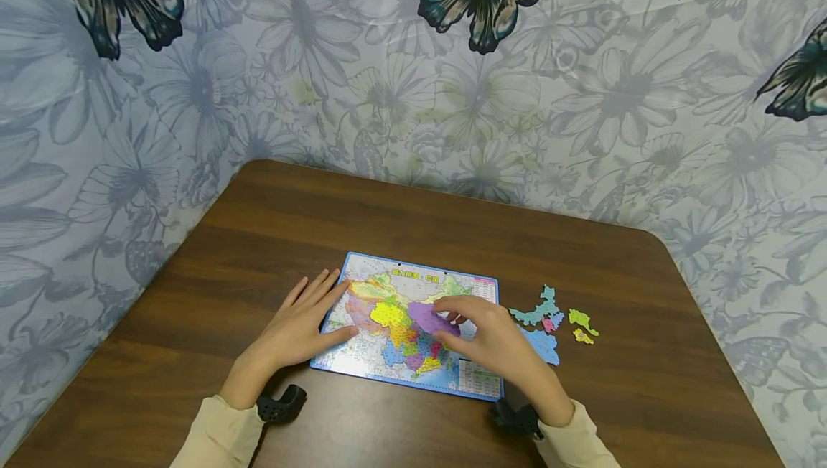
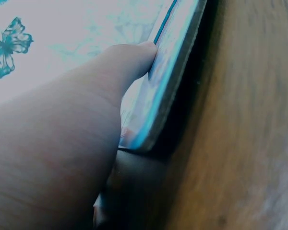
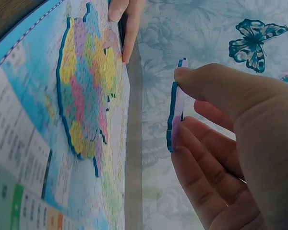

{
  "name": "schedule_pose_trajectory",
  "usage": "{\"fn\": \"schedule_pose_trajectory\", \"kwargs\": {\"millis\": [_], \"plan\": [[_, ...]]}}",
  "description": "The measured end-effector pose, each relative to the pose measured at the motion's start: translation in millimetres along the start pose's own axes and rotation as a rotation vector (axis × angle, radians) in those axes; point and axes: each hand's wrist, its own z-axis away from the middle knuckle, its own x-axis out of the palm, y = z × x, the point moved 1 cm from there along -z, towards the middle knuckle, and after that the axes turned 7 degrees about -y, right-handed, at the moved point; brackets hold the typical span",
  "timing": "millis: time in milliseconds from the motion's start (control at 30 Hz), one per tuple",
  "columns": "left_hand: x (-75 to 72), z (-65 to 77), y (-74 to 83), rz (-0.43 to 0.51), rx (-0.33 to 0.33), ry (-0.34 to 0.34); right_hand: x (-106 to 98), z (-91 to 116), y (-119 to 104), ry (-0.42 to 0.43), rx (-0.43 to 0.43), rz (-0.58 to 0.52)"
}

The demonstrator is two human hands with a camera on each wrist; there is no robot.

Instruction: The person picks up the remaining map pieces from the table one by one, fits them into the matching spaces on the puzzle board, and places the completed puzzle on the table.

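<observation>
A map puzzle board (image 1: 481, 375) with a blue border lies on the table, with several coloured pieces (image 1: 389, 314) fitted together in its middle and south. My right hand (image 1: 494, 335) pinches a purple puzzle piece (image 1: 426, 319) between thumb and fingers. In the right wrist view the purple piece (image 3: 173, 117) is on edge, lifted off the board, with a dark blue rim. My left hand (image 1: 284, 328) rests on the board's left side, fingers straight and spread. The left wrist view shows its thumb (image 2: 134, 57) touching the board (image 2: 149, 100) near the edge.
Right of the board lie loose pieces: a teal one (image 1: 539, 314), a large blue one (image 1: 541, 346) partly by the board's edge, a small pink one (image 1: 548, 325), a green one (image 1: 581, 319) and a yellow one (image 1: 583, 337). A flowered wall covering (image 1: 388, 116) stands behind the wooden table (image 1: 291, 202).
</observation>
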Motion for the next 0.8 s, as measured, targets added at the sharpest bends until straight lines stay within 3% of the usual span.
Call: {"fn": "schedule_pose_trajectory", "kwargs": {"millis": [400,800], "plan": [[2.1,-1.5,-3.0,-0.002,-0.002,-0.024,8.1,-17.2,-10.1,-0.023,0.030,-0.018],[2.9,-2.4,-3.5,-0.014,0.003,-0.017,25.4,-30.6,-11.4,-0.036,0.004,-0.014]]}}
